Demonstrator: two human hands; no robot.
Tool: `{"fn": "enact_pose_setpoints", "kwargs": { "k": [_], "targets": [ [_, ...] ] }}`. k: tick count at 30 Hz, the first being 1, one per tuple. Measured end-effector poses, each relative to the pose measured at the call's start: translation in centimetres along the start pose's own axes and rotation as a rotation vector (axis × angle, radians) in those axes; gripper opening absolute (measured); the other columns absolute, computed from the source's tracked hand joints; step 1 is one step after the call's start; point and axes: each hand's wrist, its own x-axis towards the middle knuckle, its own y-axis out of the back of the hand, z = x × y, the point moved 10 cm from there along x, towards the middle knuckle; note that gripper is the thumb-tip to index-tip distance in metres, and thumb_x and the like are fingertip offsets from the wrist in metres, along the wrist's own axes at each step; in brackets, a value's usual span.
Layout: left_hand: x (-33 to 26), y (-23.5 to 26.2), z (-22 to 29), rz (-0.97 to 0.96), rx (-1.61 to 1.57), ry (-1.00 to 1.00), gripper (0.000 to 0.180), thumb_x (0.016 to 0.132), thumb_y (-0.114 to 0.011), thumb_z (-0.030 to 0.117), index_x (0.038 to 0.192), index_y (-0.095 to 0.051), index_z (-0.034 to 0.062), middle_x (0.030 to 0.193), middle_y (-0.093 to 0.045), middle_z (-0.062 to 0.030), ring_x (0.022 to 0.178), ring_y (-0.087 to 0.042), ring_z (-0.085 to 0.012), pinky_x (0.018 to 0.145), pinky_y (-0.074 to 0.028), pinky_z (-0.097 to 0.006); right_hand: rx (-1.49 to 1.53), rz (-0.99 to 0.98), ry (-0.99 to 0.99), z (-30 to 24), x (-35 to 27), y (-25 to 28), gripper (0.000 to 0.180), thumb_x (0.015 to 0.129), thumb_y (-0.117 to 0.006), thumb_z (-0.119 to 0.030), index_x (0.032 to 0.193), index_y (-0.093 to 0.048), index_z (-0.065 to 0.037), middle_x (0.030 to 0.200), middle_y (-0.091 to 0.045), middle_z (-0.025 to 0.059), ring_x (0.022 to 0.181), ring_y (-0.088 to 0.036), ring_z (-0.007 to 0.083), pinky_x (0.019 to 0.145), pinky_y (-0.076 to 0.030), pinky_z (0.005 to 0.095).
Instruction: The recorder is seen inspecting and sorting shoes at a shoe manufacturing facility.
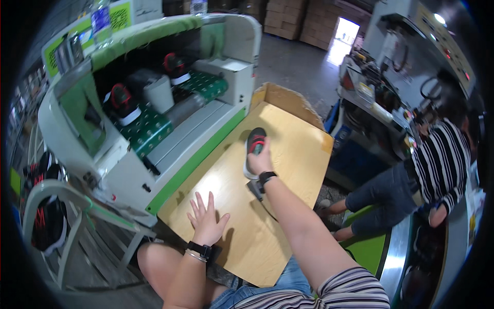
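Note:
A dark sneaker (256,136) with red laces and a pale sole is on the light wooden table (303,154). My right hand (261,159) is closed around its near end, with the toe pointing away from me. My left hand (207,222) holds nothing; its fingers are spread over the near left part of the table. A small dark object (255,189) with a thin cable shows beside my right wrist. The palm side of my right hand is hidden.
To the left, a white and green machine (128,177) has a green perforated conveyor (154,135) carrying sneakers. A rack (82,211) with more shoes stands at far left. Cardboard (288,97) edges the table's far end. A co-worker (437,159) in stripes stands at right.

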Motion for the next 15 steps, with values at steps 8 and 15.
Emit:
{"fn": "enact_pose_setpoints", "kwargs": {
  "k": [8, 15],
  "targets": [
    [0.3, 0.5, -1.2, 0.23, -0.613, -0.158, 0.075, 0.099, -0.052, 0.034, 0.154, -0.01, 0.0049, 0.158, 0.001, -0.0278, 0.148, -0.002, -0.0406, 0.118, -0.008, -0.046, 0.198, -0.519, 0.303, -6.5, -19.8, -3.2, 0.062, 0.087, -0.059, -0.01, 0.145, -0.037, -0.007, 0.121, -0.058, 0.03, 0.114, -0.057, 0.0424, 0.095, -0.047, 0.042],
    [-1.4, -0.4, 0.0, 0.35, -0.739, -0.097, 0.071, 0.096, -0.06, 0.026, 0.151, -0.019, 0.0048, 0.156, -0.016, -0.0215, 0.142, -0.024, -0.0325, 0.115, -0.024, -0.041, 0.346, -0.555, 0.312, -6.5, -24.2, -1.9, 0.076, 0.082, -0.066, -0.013, 0.147, -0.028, 0.004, 0.137, -0.049, 0.0256, 0.126, -0.049, 0.0373, 0.107, -0.039, 0.0401]
  ]
}}
